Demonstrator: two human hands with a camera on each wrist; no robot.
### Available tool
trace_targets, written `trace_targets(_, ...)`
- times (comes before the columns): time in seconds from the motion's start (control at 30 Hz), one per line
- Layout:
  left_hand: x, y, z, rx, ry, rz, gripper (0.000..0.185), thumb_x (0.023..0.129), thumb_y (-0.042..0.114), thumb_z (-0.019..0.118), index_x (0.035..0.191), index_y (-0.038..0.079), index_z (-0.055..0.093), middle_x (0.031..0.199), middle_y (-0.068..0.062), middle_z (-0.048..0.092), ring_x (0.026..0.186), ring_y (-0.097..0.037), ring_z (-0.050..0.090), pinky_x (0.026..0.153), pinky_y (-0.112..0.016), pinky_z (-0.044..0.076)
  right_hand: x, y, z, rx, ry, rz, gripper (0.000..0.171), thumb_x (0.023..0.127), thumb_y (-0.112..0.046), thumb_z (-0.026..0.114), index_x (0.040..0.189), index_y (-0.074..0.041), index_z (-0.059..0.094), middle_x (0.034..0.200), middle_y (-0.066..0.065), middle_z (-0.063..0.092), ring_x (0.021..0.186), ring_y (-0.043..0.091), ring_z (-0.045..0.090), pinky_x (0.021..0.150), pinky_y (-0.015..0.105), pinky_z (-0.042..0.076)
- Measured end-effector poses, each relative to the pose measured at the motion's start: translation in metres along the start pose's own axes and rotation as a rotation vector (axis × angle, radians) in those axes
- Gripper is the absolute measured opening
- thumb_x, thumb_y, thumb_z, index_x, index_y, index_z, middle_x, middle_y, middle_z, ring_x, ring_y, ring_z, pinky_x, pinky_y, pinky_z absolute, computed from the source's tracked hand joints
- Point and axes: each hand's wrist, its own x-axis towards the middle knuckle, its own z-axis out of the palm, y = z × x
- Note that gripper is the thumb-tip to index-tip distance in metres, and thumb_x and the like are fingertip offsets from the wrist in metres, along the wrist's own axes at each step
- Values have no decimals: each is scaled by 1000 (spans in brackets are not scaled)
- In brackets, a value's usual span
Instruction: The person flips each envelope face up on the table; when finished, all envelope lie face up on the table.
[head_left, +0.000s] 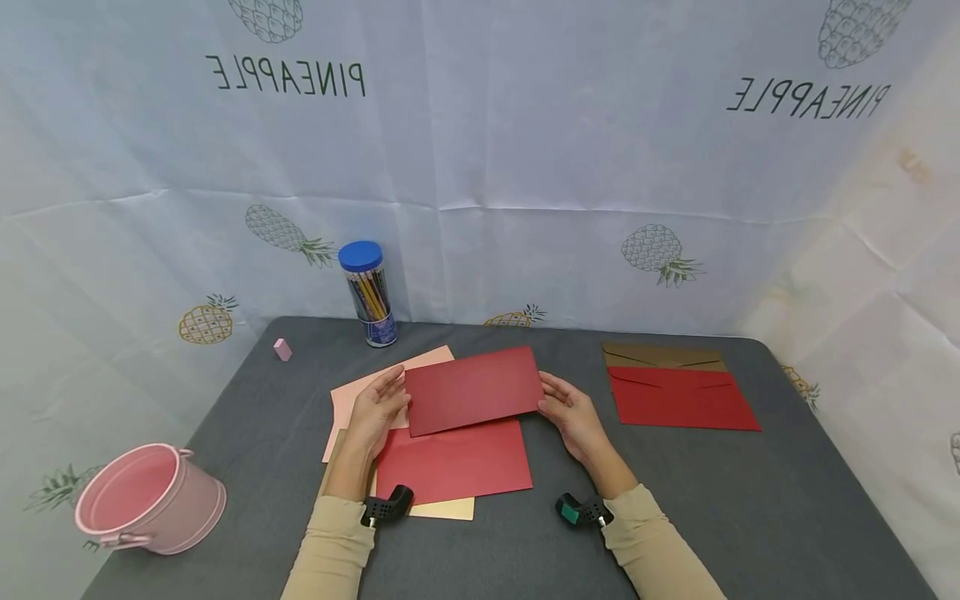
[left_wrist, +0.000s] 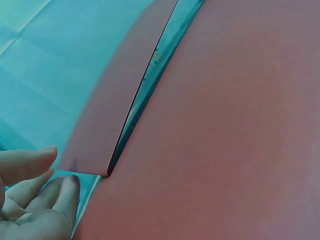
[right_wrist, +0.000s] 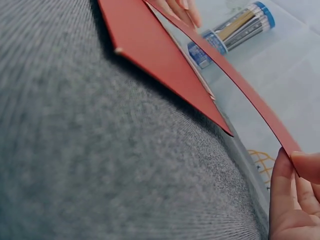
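A plain dark red envelope (head_left: 474, 390) is raised between the two hands, tilted above the pile. My right hand (head_left: 576, 417) pinches its right end, thumb on one face and fingers behind, as the right wrist view shows. At the left end, my left hand (head_left: 378, 412) holds its extended fingers and thumb against or right beside the edge; in the left wrist view the fingertips (left_wrist: 74, 181) lie just at the corner. Below lies a brighter red envelope (head_left: 457, 462), over a pale yellow one (head_left: 444, 508) and pink ones (head_left: 347, 408), partly covered by the left arm.
At the right lie a red envelope (head_left: 678, 400) and a brown envelope (head_left: 660, 357), overlapping. A blue-lidded jar of pencils (head_left: 369, 293) stands at the back. A pink eraser-like block (head_left: 282, 349) sits at the back left, a pink bucket (head_left: 180, 508) at the front left.
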Motion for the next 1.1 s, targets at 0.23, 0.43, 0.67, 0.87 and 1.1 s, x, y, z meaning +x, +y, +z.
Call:
trace_targets(0.23, 1, -2, -1, 29, -29, -12, 61, 91, -11, 51, 147, 3, 31, 150, -15, 35, 135, -24, 40, 94, -21, 46, 0, 1, -1, 29, 24, 9, 55, 91, 3, 56, 142, 4, 36, 134, 22, 47, 100, 2, 62, 84, 18, 52)
trace_targets(0.43, -1, -3, -1, 39, -60, -8, 66, 89, -12, 52, 148, 11, 31, 144, -19, 42, 105, -6, 61, 85, -22, 53, 0, 2, -1, 17, 39, 13, 55, 91, 2, 57, 142, 3, 38, 135, 24, 46, 100, 3, 61, 84, 18, 52)
trace_targets(0.67, -1, -3, -1, 19, -53, 1, 67, 88, -13, 53, 147, 13, 35, 139, -25, 45, 95, -6, 65, 81, -23, 55, 1, 5, -1, -19, 38, -43, 56, 88, 3, 61, 140, 5, 40, 123, 8, 57, 101, 4, 62, 83, 19, 53)
trace_targets(0.87, 1, -4, 0, 14, -22, -8, 66, 88, -12, 55, 146, 13, 38, 137, -22, 49, 94, -7, 66, 81, -24, 55, 1, 5, -2, -31, 37, -54, 56, 88, 3, 62, 139, 6, 41, 131, 26, 50, 98, 3, 62, 81, 18, 54)
trace_targets(1.1, 0, -4, -1, -23, 8, -1, 58, 88, -10, 57, 142, 7, 43, 119, -2, 64, 95, -8, 67, 81, -26, 55, 0, 3, -1, -36, 35, -57, 55, 88, 3, 62, 139, 6, 41, 132, 32, 46, 96, 3, 63, 79, 19, 54)
